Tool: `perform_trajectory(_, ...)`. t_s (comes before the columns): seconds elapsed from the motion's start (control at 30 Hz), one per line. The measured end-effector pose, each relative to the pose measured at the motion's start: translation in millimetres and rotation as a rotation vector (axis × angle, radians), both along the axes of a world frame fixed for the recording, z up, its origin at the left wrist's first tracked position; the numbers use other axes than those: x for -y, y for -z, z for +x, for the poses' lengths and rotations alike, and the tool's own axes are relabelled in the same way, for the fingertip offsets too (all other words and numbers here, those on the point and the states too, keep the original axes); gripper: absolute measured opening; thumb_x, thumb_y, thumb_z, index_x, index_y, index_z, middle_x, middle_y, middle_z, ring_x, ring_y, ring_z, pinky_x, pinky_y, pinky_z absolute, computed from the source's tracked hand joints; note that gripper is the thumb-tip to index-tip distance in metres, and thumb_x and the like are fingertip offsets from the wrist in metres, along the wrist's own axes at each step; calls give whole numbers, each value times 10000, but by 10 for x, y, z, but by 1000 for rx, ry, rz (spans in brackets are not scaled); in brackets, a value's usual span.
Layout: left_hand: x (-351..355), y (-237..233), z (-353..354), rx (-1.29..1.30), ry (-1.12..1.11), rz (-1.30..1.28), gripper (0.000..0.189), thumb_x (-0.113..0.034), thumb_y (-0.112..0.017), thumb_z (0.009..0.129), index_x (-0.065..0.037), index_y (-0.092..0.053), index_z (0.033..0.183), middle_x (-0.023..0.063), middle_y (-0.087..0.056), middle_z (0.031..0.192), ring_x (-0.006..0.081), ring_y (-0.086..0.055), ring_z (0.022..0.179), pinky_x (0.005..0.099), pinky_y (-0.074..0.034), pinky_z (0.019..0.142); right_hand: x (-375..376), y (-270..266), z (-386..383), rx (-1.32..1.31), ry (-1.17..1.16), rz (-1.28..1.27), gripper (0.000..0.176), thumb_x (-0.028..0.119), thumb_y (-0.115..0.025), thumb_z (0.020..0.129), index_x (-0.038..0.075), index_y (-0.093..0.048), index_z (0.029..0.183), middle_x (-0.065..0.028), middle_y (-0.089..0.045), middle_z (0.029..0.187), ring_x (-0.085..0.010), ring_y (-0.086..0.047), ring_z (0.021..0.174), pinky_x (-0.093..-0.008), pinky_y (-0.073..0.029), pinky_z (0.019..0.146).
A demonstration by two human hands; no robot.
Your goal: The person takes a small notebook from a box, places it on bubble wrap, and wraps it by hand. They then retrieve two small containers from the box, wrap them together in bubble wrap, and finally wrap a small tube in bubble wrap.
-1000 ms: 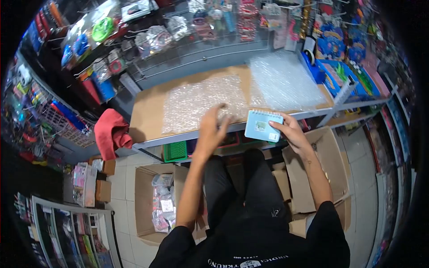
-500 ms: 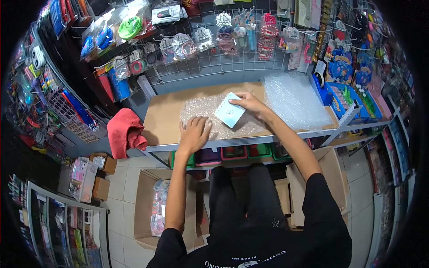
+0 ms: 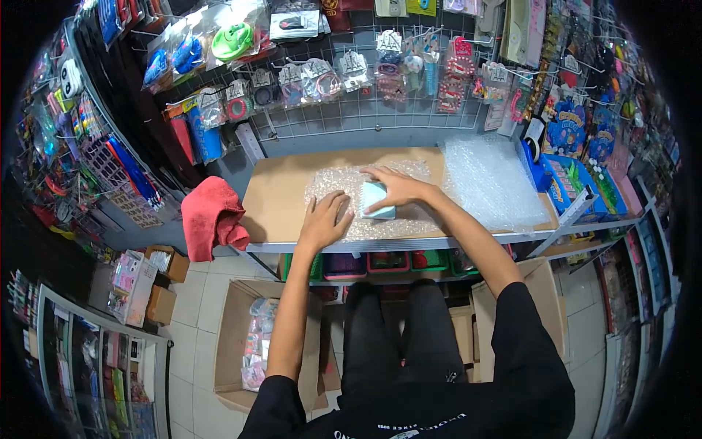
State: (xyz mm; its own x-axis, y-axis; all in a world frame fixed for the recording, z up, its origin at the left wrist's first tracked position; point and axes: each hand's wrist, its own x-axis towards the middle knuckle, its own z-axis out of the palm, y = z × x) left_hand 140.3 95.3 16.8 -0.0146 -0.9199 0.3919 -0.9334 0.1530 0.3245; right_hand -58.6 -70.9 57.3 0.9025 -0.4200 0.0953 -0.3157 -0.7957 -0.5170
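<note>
A small light-blue spiral notebook (image 3: 375,197) lies on a sheet of bubble wrap (image 3: 336,181) on the brown work surface (image 3: 281,175). My right hand (image 3: 398,188) spans the notebook from above, its thumb at the near edge and its fingers at the far edge, covering the right part. Left of the notebook, my left hand (image 3: 325,221) rests on the bubble wrap with fingers spread, holding nothing.
Folded bubble wrap (image 3: 491,183) lies at the right beside a blue tape dispenser (image 3: 538,164). A red cloth (image 3: 212,218) hangs at the left end. Cardboard boxes (image 3: 228,333) stand below, and packaged goods (image 3: 319,80) hang on the wire grid.
My right hand has lowered the notebook onto the bubble wrap and turned it straighter, now covering more of it. My left hand stays on the wrap. The camera view has shifted slightly.
</note>
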Motion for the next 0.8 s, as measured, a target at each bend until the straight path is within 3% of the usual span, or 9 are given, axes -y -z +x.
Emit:
perform_trajectory(0.07, 4, 17, 19, 9, 2, -18, 468, -402, -557, 939, -113, -536, 1306, 94, -507, 1398, 281, -452, 1319, 572, -227, 1141, -188, -113, -49, -129, 35, -219, 1095, 567, -827, 649, 139, -282, 1497, -232, -414, 1431, -381, -440, 1302, -481, -368, 1080)
perform_trajectory(0.1, 9, 27, 25, 11, 4, -27, 466, -400, -555, 939, -113, -536, 1305, 96, -509, 1395, 282, -453, 1317, 569, -230, 1141, -166, -90, -38, -100, 22, -151, 1165, 592, -838, 594, 141, -255, 1497, -234, -408, 1438, -408, -406, 1327, -520, -322, 1099)
perform_trajectory(0.4, 9, 40, 21, 11, 4, -29, 459, -388, -543, 943, -112, -531, 1310, 100, -512, 1384, 287, -463, 1304, 551, -244, 1142, -53, 85, 52, 23, -79, -162, 1054, 535, -833, 623, 129, -325, 1452, -174, -443, 1417, -366, -426, 1321, -492, -339, 1088)
perform_trajectory(0.5, -5, 23, 14, -1, 5, -25, 459, -386, -543, 943, -112, -531, 1310, 103, -510, 1387, 290, -462, 1305, 544, -243, 1145, -29, 181, 10, 65, -43, -89, 1028, 497, -837, 643, 124, -326, 1453, -170, -441, 1420, -347, -428, 1326, -471, -346, 1093)
perform_trajectory(0.6, -3, 21, 19, -10, 7, -15, 460, -384, -547, 940, -112, -530, 1310, 104, -507, 1392, 290, -460, 1307, 543, -236, 1149, -43, 253, 7, 293, 11, 104, 990, 473, -832, 677, 114, -329, 1450, -166, -445, 1419, -326, -433, 1325, -453, -359, 1093)
perform_trajectory(0.63, 2, 22, 24, -12, 8, -11, 461, -383, -550, 939, -111, -529, 1310, 104, -506, 1393, 289, -459, 1309, 543, -232, 1151, -59, 239, -18, 393, 79, 226, 844, 438, -791, 756, 98, -390, 1416, -162, -449, 1417, -316, -433, 1324, -440, -371, 1087)
perform_trajectory(0.73, 17, 9, 66, -57, 38, 16, 455, -375, -559, 935, -114, -532, 1308, 112, -491, 1411, 307, -450, 1316, 544, -240, 1143, 165, 85, -129, 378, 309, 57, 674, 449, -725, 820, 123, -471, 1353, -136, -448, 1419, -337, -490, 1270, -479, -391, 1073)
perform_trajectory(0.77, 10, -1, 92, -39, 34, -19, 468, -378, -562, 929, -105, -529, 1308, 122, -500, 1398, 310, -457, 1308, 545, -257, 1129, 261, 98, -177, 302, 396, -101, 528, 367, -680, 864, 128, -513, 1304, -129, -477, 1389, -342, -495, 1264, -472, -389, 1071)
perform_trajectory(0.8, 3, -47, 117, -20, 30, -57, 482, -381, -565, 922, -97, -525, 1308, 131, -508, 1386, 313, -463, 1300, 547, -274, 1115, 320, 73, -252, 279, 437, -87, 518, 354, -673, 865, 121, -512, 1299, -130, -486, 1380, -348, -492, 1264, -466, -387, 1074)
